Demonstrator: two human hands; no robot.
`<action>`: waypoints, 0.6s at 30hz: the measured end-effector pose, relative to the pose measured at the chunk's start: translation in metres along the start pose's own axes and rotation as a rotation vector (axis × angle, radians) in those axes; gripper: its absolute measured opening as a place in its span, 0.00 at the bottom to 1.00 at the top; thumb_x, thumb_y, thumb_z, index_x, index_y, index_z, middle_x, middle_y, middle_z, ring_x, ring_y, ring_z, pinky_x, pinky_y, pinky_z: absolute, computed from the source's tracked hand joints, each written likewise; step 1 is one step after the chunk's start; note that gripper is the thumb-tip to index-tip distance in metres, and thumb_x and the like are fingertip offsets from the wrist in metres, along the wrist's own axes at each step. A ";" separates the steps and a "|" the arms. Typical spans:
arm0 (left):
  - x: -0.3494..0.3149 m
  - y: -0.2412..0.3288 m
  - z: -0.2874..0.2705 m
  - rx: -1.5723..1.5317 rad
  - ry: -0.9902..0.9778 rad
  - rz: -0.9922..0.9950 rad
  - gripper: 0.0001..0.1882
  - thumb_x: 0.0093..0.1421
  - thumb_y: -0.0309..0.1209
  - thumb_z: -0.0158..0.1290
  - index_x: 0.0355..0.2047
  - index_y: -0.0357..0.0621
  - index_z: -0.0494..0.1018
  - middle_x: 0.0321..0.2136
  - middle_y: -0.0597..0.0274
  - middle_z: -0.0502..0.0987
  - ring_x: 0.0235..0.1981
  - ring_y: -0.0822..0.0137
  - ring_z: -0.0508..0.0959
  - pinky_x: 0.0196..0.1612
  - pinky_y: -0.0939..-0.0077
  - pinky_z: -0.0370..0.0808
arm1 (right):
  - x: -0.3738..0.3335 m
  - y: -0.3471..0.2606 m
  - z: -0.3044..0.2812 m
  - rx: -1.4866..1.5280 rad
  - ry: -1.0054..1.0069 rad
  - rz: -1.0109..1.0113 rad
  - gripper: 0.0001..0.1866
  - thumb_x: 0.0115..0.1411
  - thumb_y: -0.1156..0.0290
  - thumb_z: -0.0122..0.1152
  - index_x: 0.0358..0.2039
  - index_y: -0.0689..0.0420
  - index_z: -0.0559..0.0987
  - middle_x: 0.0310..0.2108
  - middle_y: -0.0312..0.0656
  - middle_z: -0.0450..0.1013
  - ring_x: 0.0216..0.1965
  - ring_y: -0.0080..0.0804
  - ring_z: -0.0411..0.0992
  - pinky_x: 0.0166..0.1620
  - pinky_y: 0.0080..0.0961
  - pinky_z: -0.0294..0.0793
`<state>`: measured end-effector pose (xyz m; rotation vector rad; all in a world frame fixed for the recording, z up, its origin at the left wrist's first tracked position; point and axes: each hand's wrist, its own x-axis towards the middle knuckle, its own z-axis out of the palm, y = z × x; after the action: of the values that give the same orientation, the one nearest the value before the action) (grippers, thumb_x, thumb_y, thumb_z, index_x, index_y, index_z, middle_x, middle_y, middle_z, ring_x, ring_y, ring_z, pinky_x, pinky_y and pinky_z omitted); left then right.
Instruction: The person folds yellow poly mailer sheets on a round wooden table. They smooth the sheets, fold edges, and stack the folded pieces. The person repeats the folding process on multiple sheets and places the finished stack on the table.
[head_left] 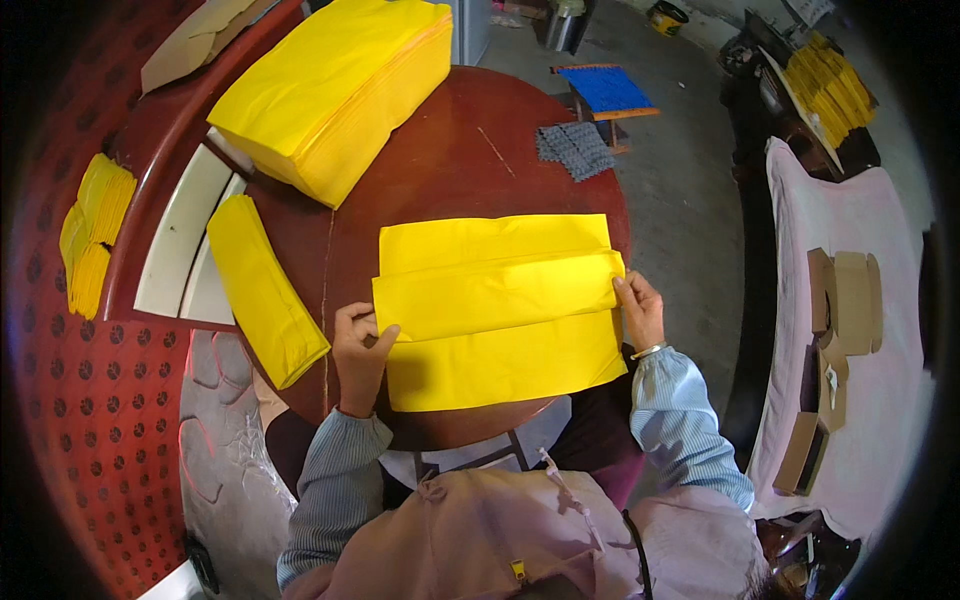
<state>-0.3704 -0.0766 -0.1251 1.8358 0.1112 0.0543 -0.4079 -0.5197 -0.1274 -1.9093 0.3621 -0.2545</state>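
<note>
Head view showed a yellow sheet [497,290] spread on the round red table [455,165], with a raised band running across its middle. Uneven folding looked the likeliest trouble: if one hand pulled harder than the other, the band would skew and its edges would no longer line up. A loose pinch could also let the layers slide over each other. The sheet's near right corner reached the table's rim, so it might sag or catch on the lap. Leftward, the folded yellow bundle [262,285] lay just beside the left hand [361,352], and a wide swing of that wrist could knock it askew.

The sheet lay between the hands, straight ahead of the person. Well apart from each other, they gripped its opposite ends: the left hand appeared to pinch the band's left end between thumb and fingers, while the right hand [643,308] pinched its right end.
</note>
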 end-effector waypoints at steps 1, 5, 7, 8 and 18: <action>0.001 -0.001 0.000 -0.025 -0.015 0.026 0.10 0.59 0.20 0.67 0.37 0.32 0.77 0.47 0.58 0.80 0.45 0.68 0.83 0.51 0.75 0.78 | -0.001 0.002 0.002 0.000 -0.002 -0.057 0.12 0.75 0.65 0.64 0.34 0.57 0.79 0.27 0.31 0.71 0.29 0.18 0.65 0.39 0.21 0.69; 0.004 -0.009 -0.002 -0.088 -0.034 -0.023 0.11 0.59 0.21 0.68 0.38 0.33 0.76 0.49 0.57 0.78 0.45 0.67 0.83 0.52 0.74 0.77 | -0.004 0.003 0.003 0.038 0.044 0.021 0.09 0.72 0.67 0.67 0.38 0.60 0.82 0.27 0.30 0.74 0.28 0.18 0.67 0.39 0.22 0.72; 0.004 -0.013 -0.004 0.015 -0.033 0.081 0.15 0.59 0.20 0.68 0.42 0.34 0.74 0.44 0.59 0.80 0.44 0.67 0.84 0.52 0.75 0.77 | -0.004 0.000 0.004 0.171 0.053 0.070 0.09 0.71 0.67 0.68 0.39 0.61 0.83 0.27 0.30 0.76 0.28 0.19 0.69 0.39 0.23 0.72; 0.005 -0.014 -0.004 0.122 -0.024 0.185 0.18 0.60 0.20 0.68 0.46 0.35 0.72 0.40 0.61 0.81 0.43 0.68 0.84 0.52 0.75 0.77 | -0.004 -0.003 0.003 0.020 0.056 0.104 0.08 0.69 0.68 0.70 0.40 0.60 0.84 0.27 0.31 0.76 0.27 0.20 0.70 0.38 0.25 0.73; -0.004 -0.009 0.003 -0.139 -0.019 0.066 0.28 0.60 0.19 0.66 0.57 0.39 0.66 0.29 0.68 0.77 0.39 0.75 0.80 0.44 0.81 0.75 | 0.002 -0.014 0.018 -0.469 0.194 -0.224 0.09 0.69 0.66 0.68 0.38 0.59 0.81 0.28 0.44 0.77 0.29 0.36 0.73 0.37 0.36 0.73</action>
<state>-0.3743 -0.0776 -0.1349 1.7001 0.0329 0.0887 -0.3983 -0.4999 -0.1210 -2.3998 0.3582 -0.5446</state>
